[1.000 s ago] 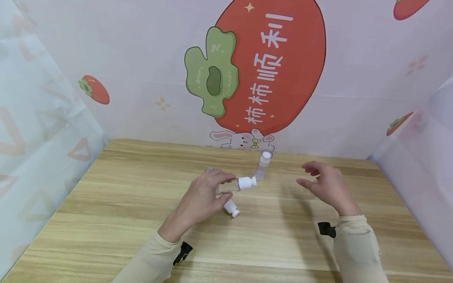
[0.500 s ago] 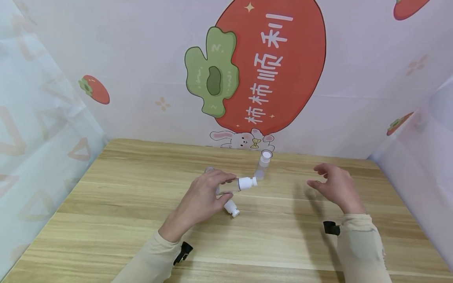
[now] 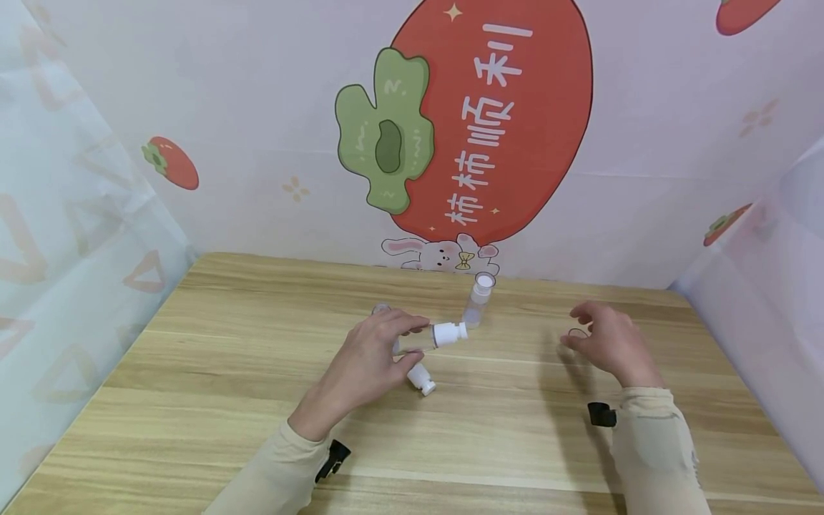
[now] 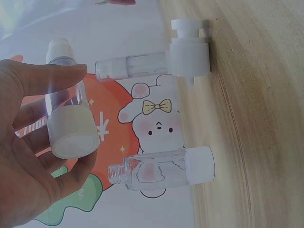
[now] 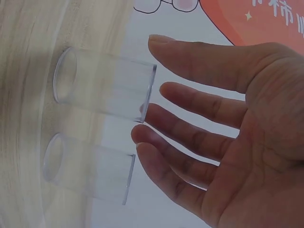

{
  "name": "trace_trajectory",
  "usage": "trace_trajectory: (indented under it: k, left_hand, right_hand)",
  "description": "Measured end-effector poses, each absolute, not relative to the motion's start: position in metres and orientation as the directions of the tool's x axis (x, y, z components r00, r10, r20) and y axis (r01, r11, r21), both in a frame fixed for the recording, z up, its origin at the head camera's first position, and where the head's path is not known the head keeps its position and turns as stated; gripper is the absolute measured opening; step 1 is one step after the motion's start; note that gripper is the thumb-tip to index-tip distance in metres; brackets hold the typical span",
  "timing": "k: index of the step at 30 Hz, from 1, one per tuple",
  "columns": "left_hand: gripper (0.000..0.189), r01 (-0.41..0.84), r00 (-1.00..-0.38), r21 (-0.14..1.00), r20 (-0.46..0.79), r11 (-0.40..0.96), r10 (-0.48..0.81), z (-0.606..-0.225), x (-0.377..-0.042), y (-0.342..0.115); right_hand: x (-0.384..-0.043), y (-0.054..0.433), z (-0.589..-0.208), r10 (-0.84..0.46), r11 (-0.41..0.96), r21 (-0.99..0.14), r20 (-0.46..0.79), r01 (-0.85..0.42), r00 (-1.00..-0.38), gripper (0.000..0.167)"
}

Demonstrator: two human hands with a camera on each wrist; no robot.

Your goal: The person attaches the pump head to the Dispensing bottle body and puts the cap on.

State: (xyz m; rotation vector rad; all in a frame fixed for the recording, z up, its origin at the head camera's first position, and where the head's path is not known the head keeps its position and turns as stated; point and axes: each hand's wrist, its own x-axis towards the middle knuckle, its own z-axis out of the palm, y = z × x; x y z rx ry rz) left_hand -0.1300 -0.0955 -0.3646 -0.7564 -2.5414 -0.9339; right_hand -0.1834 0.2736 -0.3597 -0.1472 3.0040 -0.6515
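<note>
My left hand [image 3: 370, 357] grips a clear pump bottle [image 4: 71, 104] with a white base and white pump top. In the head view the bottle lies sideways, its pump [image 3: 450, 332] pointing right. Below it, a loose white pump head [image 4: 190, 57] stands on the table. An uncapped clear bottle [image 4: 164, 168] with a threaded neck stands behind the left hand. Farther right is another clear bottle [image 3: 478, 300]. My right hand [image 3: 611, 340] hovers with thumb and fingers apart beside two clear cylindrical covers [image 5: 104, 85]; the fingertips come close to their rims, and contact is unclear.
The wooden table [image 3: 257, 429] runs back to a sheet [image 3: 257, 107] printed with a large persimmon and a rabbit. Patterned sheets also enclose the left and right sides. A black wrist camera [image 3: 601, 415] sits at the right cuff.
My right hand has shifted right compared with a second ago, then barely moves over the last half second. The left hand and its pump bottle keep their place.
</note>
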Motion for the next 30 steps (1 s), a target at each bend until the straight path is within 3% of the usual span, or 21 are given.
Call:
trace_trajectory:
  k: [30]
  left_hand:
    - [0.039,0.564,-0.816,0.495,0.457,0.661,0.355,-0.363,-0.129,-0.096]
  right_hand:
    - [-0.185,0.266,-0.371,-0.144,0.926,-0.36,-0.068,-0.11,-0.987,0.04]
